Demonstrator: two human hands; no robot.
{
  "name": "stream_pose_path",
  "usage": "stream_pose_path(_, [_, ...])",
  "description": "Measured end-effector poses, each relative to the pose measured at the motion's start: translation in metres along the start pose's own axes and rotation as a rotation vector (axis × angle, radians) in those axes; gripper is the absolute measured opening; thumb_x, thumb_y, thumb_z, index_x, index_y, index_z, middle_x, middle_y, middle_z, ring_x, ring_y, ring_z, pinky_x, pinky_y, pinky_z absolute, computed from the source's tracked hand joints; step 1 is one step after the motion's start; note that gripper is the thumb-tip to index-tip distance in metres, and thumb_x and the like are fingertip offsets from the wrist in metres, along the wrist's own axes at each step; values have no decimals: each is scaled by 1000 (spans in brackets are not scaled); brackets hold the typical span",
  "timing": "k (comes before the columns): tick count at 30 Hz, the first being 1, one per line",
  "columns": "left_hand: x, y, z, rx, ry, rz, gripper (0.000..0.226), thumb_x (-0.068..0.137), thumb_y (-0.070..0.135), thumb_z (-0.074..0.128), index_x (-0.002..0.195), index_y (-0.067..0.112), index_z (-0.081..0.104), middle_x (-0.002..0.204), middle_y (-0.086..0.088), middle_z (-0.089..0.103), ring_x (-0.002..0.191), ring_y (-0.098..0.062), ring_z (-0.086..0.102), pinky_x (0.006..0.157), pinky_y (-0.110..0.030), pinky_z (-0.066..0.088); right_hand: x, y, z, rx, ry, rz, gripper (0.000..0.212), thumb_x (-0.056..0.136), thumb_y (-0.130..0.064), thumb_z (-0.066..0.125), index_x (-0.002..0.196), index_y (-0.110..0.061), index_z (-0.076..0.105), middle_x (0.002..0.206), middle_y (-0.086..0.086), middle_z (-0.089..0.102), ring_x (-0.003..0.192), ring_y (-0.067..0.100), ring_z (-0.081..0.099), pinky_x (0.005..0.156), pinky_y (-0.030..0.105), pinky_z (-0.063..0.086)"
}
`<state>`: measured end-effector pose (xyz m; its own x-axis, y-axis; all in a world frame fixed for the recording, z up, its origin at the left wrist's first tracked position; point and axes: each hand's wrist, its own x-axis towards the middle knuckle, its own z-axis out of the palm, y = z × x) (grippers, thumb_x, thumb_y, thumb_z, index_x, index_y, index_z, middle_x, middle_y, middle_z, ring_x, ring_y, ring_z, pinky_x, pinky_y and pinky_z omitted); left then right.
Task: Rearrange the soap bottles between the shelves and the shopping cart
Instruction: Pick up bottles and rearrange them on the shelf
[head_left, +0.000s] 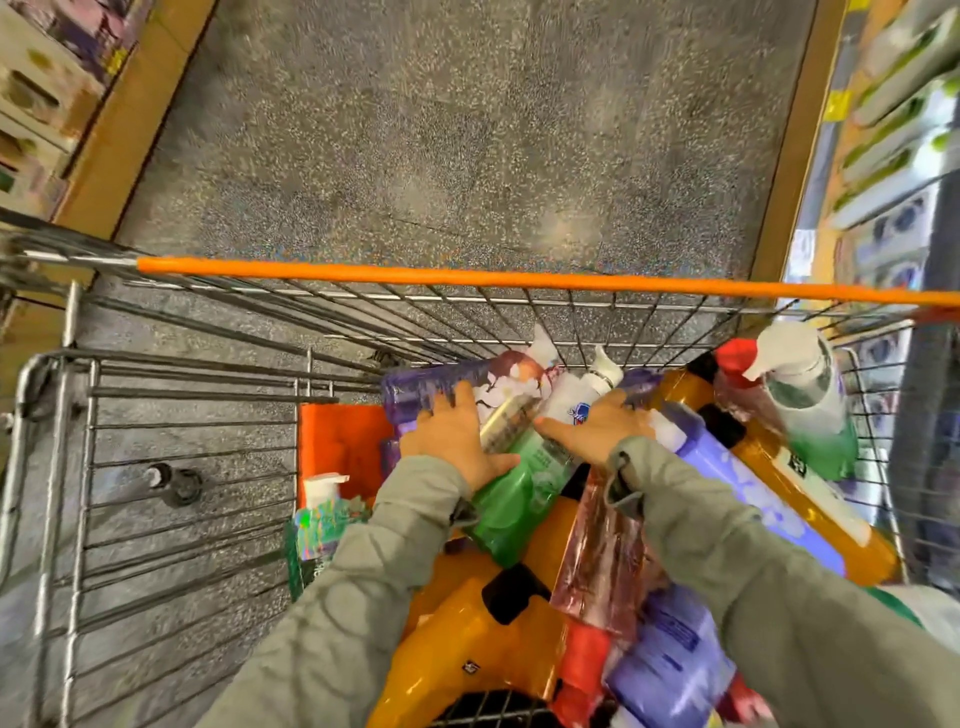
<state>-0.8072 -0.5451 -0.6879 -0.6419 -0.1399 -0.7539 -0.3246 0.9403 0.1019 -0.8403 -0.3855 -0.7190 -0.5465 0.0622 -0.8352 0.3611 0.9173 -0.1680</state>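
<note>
Soap bottles (488, 623) lie piled on their sides in the cart (519, 322), with orange, purple, green and red ones crossing each other. None is held clear of the basket.

Left hand (457, 431) lies with straight fingers flat on a purple bottle (415, 395) at the far end of the pile, its thumb along the green bottle (514, 483). Right hand (597, 426) rests on a white bottle (574, 400), thumb pointing toward the green bottle. Its fingertips are hidden, so whether it grips cannot be told.

Both hands flank the green bottle, which lies on top of the pile. This placement probably prepares a lift of that bottle, or steadies its neighbours so the pile does not slide.

A pump bottle (800, 395) leans in the far right corner. A small bottle (322, 519) stands upright beside the orange flap (343, 447). Shelves (893, 130) line both sides of the aisle; their stock is blurred.
</note>
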Motion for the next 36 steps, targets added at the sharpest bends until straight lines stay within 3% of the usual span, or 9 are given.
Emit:
stream_pose_path(4, [3,-4,1,-96,15,-27,98,74,62,66,146,16,19,145,-14,36,129,-33,44,100,-41,40,5,0,-2,23,-28,24,120,72,-73,58,147,4,5,154,17,22,141,34,20,112,36,21])
stream_pose_path(8, [7,-5,2,-170,31,-85,89,67,59,71,137,20,32,129,-8,53,114,-29,56,94,-39,49,11,0,2,123,13,63,121,59,-76,65,144,0,25,144,17,37,133,31,35,108,38,32])
stream_pose_path(13, [6,-7,6,-195,71,-89,91,67,58,71,140,22,30,130,-8,52,116,-29,53,92,-38,48,10,4,8,211,60,33,114,67,-67,68,146,-4,16,147,18,31,137,33,23,106,40,25])
stream_pose_path(16, [2,-8,10,-221,102,-92,92,65,59,72,140,23,31,127,-7,54,114,-28,55,91,-38,48,16,9,6,304,5,17,120,58,-68,74,144,-6,17,143,16,39,134,35,32,108,44,31])
stream_pose_path(23, [2,-13,12,-265,107,-103,87,63,57,73,134,20,38,120,-6,60,107,-28,58,88,-35,49,7,13,21,497,271,-97,110,39,-64,81,126,-9,43,120,10,56,119,31,46,100,47,38])
stream_pose_path(27, [0,-17,12,-323,121,-107,86,54,62,73,127,25,45,117,-6,64,106,-29,61,90,-35,49,4,15,25,569,337,-180,98,56,-38,89,134,-2,42,127,17,46,124,31,38,107,43,30])
stream_pose_path(30, [1,-21,11,-367,115,-99,90,42,68,63,122,29,50,114,-3,66,103,-28,62,92,-39,50,4,19,32,730,352,-218,88,60,-25,89,133,-3,44,123,17,42,118,28,44,105,38,37])
stream_pose_path(33, [1,-22,11,-378,126,-90,87,40,68,61,118,31,51,109,-1,67,99,-27,64,90,-39,51,3,25,37,1018,315,-221,75,60,-19,89,122,-11,47,115,18,51,98,23,60,89,39,53])
stream_pose_path(36, [0,-22,12,-398,142,-78,83,41,68,62,115,31,53,104,1,68,96,-24,64,89,-39,52,1,25,34,1269,179,-268,57,69,3,78,111,-13,43,103,18,62,76,13,65,75,35,58])
